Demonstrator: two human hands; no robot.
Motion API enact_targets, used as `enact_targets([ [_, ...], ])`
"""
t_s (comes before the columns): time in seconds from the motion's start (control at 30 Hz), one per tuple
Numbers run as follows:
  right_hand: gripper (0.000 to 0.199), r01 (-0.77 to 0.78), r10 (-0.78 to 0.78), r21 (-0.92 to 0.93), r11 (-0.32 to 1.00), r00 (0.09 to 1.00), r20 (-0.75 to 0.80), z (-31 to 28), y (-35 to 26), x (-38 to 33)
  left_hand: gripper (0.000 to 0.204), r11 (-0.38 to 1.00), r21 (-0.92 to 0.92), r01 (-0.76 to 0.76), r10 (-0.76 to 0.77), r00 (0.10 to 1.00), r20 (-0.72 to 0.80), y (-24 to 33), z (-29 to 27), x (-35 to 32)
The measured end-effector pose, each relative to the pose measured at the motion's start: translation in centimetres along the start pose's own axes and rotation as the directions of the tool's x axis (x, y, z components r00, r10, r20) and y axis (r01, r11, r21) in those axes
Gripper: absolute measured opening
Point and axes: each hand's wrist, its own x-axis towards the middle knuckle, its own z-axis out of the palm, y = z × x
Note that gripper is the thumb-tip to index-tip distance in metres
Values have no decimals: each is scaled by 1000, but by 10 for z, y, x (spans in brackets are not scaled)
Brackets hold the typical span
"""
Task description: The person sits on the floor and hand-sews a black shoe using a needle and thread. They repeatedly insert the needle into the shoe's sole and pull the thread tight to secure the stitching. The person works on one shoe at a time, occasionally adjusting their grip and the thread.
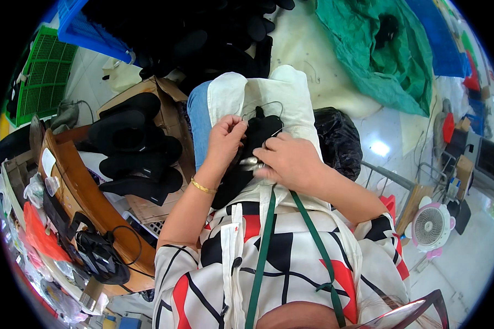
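Observation:
A soft black shoe-shaped piece [258,131] lies across my lap on a white apron [299,104]. My left hand [226,141] is closed at its left edge, thumb and finger pinched on a thin black thread. That thread loops over the apron above the piece toward my right hand [291,159]. Curled over the piece's right side, my right hand holds a shiny silver metal tool [251,162], its form mostly covered by the fingers. More thread shows by the right fingertips. The lower part of the black piece is partly behind my left wrist.
Several similar black pieces [134,142] lie on cardboard and a brown wooden table [88,192] at my left. A dark heap [203,49] of them is ahead, beside a blue crate [90,33]. A green sack [379,60], black plastic bag [338,140] and white-pink fan [429,226] stand rightward.

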Motion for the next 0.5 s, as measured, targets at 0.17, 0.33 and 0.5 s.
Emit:
enact_targets([
  [0.17,27,-185,185,-32,982,983,-22,7,32,-10,13,992,111,56,-77,980,186,9,-4,-11],
  [0.33,14,12,-10,67,998,1000,-28,13,56,-28,14,991,135,23,-54,972,231,14,1,-32],
  [0.5,14,15,-15,26,1000,1000,-13,9,65,-50,13,839,448,-309,216,945,245,18,8,-55],
])
